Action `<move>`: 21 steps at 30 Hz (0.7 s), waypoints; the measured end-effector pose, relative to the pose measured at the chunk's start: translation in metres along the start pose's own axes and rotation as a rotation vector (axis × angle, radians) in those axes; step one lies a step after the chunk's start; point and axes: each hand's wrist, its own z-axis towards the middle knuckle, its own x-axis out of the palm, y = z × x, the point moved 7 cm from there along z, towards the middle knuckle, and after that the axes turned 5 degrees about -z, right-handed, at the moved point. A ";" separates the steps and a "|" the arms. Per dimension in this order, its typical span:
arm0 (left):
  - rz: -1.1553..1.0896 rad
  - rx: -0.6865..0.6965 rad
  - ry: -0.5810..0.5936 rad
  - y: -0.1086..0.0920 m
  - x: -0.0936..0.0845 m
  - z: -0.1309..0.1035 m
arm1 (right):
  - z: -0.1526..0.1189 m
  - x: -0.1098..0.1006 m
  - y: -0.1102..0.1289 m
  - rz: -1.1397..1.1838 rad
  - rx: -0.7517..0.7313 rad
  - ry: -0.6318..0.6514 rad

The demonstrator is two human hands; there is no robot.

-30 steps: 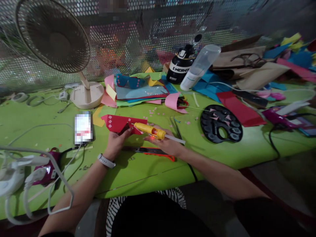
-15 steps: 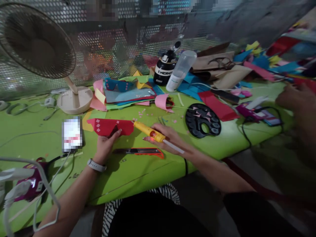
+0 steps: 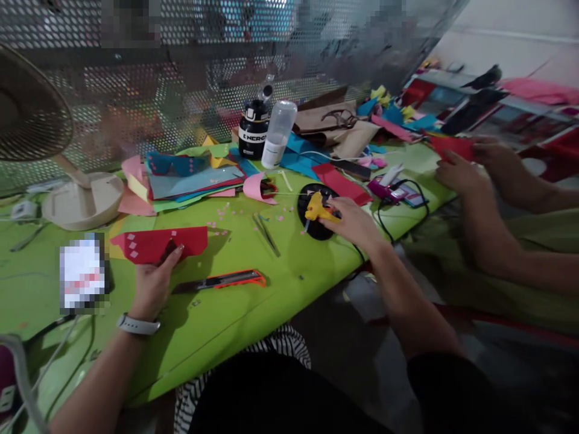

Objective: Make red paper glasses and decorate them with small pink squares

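My left hand (image 3: 156,280) pinches a red paper piece (image 3: 154,243) with small pink diamonds on it, thumb on top, above the green table (image 3: 244,331). My right hand (image 3: 350,224) is closed round a yellow glue gun (image 3: 318,208), which is over the black palette (image 3: 316,232) and hides part of it. Between the hands, an orange-edged cutter knife (image 3: 230,279) and metal tweezers (image 3: 268,236) lie on the table, with small pink paper bits near the tweezers.
A fan (image 3: 84,199) and a phone (image 3: 84,271) are at the left. Paper sheets with blue paper glasses (image 3: 172,164), a black bottle (image 3: 252,129) and a clear bottle (image 3: 278,135) stand behind. At the right, another person's hands (image 3: 464,172) hold red paper.
My right hand has carried the glue gun away from the red paper to the palette, uncovering the tweezers. The view has swung right, showing more of the other person's arms.
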 end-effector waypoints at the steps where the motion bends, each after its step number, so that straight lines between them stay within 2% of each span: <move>1: 0.003 -0.003 0.001 0.000 0.000 0.000 | -0.002 -0.009 0.010 -0.005 -0.019 -0.057; 3: 0.006 -0.006 0.001 0.000 0.001 0.000 | -0.009 -0.022 0.040 0.021 -0.032 -0.144; 4: 0.003 -0.005 0.003 -0.001 0.001 0.000 | -0.013 -0.020 0.060 0.068 -0.060 -0.101; 7: -0.010 -0.002 0.007 -0.003 0.002 -0.001 | -0.027 0.008 0.121 0.097 -0.177 0.209; 9: -0.004 -0.004 -0.003 -0.004 0.001 -0.002 | -0.034 0.024 0.143 0.031 -0.214 0.296; 11: 0.012 0.000 -0.012 -0.005 0.000 -0.002 | -0.035 0.033 0.146 0.025 -0.189 0.328; 13: 0.021 0.005 -0.015 -0.005 -0.001 -0.002 | -0.030 0.034 0.133 0.122 -0.106 0.333; 17: 0.007 -0.012 -0.001 -0.002 0.000 -0.002 | -0.015 0.024 0.101 0.601 0.110 0.328; 21: 0.037 -0.022 -0.011 -0.003 0.001 -0.002 | 0.000 0.013 0.089 1.056 0.271 0.284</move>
